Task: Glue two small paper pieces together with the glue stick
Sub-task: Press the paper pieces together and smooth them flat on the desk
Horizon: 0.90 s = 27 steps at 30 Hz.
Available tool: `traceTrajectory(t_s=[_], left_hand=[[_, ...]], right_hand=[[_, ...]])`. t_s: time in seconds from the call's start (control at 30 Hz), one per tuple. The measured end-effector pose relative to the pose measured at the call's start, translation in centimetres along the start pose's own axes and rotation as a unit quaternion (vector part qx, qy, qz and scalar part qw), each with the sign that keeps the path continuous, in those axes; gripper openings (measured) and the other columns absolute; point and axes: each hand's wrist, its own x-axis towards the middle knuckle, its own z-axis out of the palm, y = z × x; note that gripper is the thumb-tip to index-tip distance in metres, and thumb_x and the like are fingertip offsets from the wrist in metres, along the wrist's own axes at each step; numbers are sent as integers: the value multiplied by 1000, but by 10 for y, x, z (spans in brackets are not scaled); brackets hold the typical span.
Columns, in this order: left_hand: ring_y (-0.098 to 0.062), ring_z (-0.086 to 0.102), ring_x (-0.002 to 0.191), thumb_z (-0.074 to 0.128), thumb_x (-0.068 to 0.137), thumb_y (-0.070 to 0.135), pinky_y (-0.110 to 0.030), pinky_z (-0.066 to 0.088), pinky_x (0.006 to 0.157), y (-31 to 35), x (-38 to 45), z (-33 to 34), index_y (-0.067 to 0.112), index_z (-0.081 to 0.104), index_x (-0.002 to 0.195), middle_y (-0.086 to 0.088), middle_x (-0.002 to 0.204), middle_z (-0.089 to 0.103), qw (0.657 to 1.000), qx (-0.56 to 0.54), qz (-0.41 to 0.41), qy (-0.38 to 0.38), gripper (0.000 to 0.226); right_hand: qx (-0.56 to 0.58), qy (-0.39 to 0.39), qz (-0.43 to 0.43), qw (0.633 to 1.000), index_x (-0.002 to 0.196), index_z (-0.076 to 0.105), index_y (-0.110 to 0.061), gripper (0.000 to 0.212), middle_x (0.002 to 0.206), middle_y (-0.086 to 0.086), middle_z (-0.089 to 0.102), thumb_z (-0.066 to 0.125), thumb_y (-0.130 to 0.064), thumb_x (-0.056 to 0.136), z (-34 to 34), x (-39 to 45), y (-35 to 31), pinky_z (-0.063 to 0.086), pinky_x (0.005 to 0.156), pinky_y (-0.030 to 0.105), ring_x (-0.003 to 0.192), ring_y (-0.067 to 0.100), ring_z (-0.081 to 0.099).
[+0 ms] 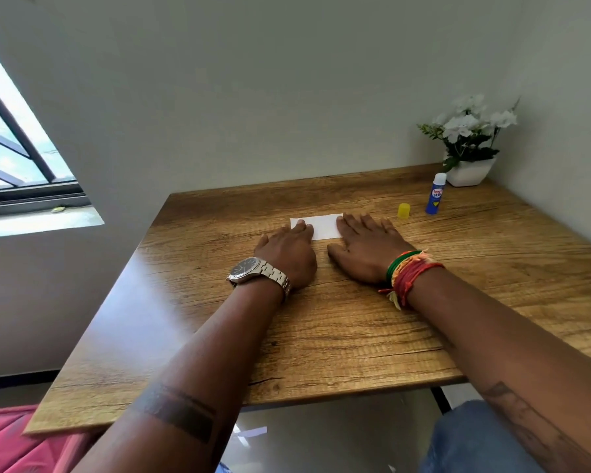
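A small white paper (pixel 321 226) lies flat on the wooden table (pixel 321 336); whether it is one piece or two stacked I cannot tell. My left hand (pixel 289 252), with a metal watch at the wrist, rests palm down with its fingertips on the paper's left part. My right hand (pixel 367 245), with coloured thread bands at the wrist, lies flat with fingers spread, its fingertips at the paper's right edge. The blue glue stick (pixel 435 194) stands upright and uncapped at the far right. Its yellow cap (pixel 403 211) sits on the table just left of it.
A white pot of white flowers (pixel 469 155) stands in the far right corner against the wall. A window (pixel 17 148) is on the left. A red cushion (pixel 21 442) lies below the table's near left corner.
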Motion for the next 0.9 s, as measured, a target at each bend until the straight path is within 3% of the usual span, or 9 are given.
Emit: traceTrajectory(t_s=[0.2, 0.33, 0.43, 0.53, 0.7, 0.9], left_hand=[[-29, 19, 153, 38, 98, 28, -54, 21, 121, 0, -1, 1, 21, 25, 158, -2, 167, 19, 1000, 3, -1, 4, 61], [-29, 26, 150, 39, 97, 27, -54, 25, 119, 1, 0, -1, 22, 32, 155, -1, 166, 24, 1000, 9, -2, 11, 59], [-28, 28, 149, 39, 96, 28, -52, 27, 118, 2, 2, -1, 23, 34, 154, -1, 165, 26, 1000, 6, -1, 11, 58], [-26, 27, 150, 39, 96, 29, -50, 25, 120, 1, 2, -1, 24, 31, 156, 1, 166, 24, 1000, -1, -8, 9, 60], [-26, 30, 148, 37, 96, 28, -50, 27, 119, 1, 2, -1, 24, 35, 154, 1, 165, 27, 1000, -2, -7, 20, 58], [-30, 34, 143, 42, 95, 36, -51, 27, 113, 5, 0, -2, 26, 41, 149, 0, 161, 35, 998, -12, -31, 57, 56]], right_hand=[[33, 41, 60, 997, 162, 2, -18, 90, 171, 4, -1, 20, -70, 91, 8, 1, -5, 2, 125, 47, 157, 25, -2], [20, 109, -16, 994, 162, 3, -23, 83, 171, 3, 1, 25, -61, 92, 8, 2, -6, 4, 125, 49, 157, 24, -1], [16, 82, -44, 996, 162, 7, -30, 74, 171, 2, -3, 22, -58, 95, 6, 8, -8, 1, 124, 49, 157, 24, -6], [34, 53, -6, 998, 161, 14, -36, 69, 171, 2, -3, 19, -60, 97, 5, 16, -9, 2, 124, 50, 157, 26, -6], [67, 57, 77, 993, 161, 18, -24, 75, 171, 8, 5, 20, -60, 96, 2, 21, -9, 9, 124, 47, 156, 31, 4], [69, 57, 74, 993, 161, 17, -22, 78, 170, 9, 7, 23, -62, 94, 4, 21, -9, 9, 124, 46, 156, 30, 6]])
